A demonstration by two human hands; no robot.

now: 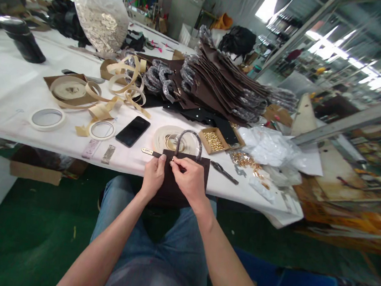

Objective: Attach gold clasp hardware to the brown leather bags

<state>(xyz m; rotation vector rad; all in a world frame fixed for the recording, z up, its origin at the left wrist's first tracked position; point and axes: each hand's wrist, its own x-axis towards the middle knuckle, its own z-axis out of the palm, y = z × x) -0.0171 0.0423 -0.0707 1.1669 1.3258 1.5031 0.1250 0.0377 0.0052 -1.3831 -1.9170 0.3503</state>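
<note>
A dark brown bag panel hangs at the table's front edge, above my lap. A curved handle in clear plastic wrap rises from its top. My left hand is closed on the panel's left edge, its thumb pressing on top. From beside that thumb a short dark strap with a gold metal plate sticks out to the left. My right hand is closed in a pinch over the panel near the handle's base. A tiny shiny piece shows at its fingertips, too small to name.
Behind the panel lies a tape roll, with a phone to the left. On the right are a box of gold studs, black tweezers and loose gold hardware. Stacked brown panels stand farther back.
</note>
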